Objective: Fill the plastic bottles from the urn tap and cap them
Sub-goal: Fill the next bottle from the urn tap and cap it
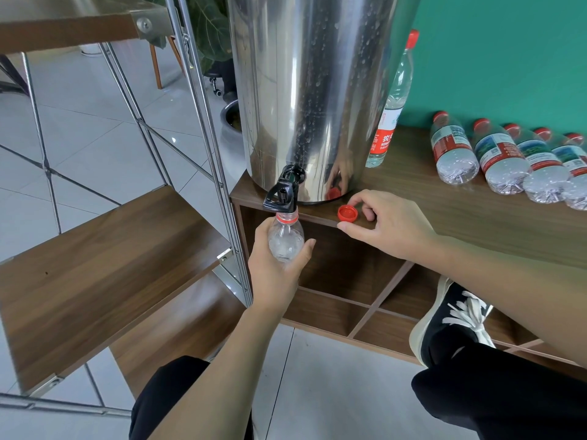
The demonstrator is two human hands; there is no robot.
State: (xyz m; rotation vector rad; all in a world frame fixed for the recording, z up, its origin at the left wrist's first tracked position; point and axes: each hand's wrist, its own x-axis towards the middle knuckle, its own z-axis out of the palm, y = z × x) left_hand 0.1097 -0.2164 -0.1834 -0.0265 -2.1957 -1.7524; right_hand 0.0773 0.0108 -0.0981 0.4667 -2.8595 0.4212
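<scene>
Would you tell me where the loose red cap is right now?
The red cap lies on the wooden cabinet top, just right of the urn's tap, by the right hand's fingertips.

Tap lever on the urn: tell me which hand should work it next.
Right. The left hand grips the bottle under the tap, so it is busy. The right hand only rests by the loose red cap, beside the tap.
</scene>
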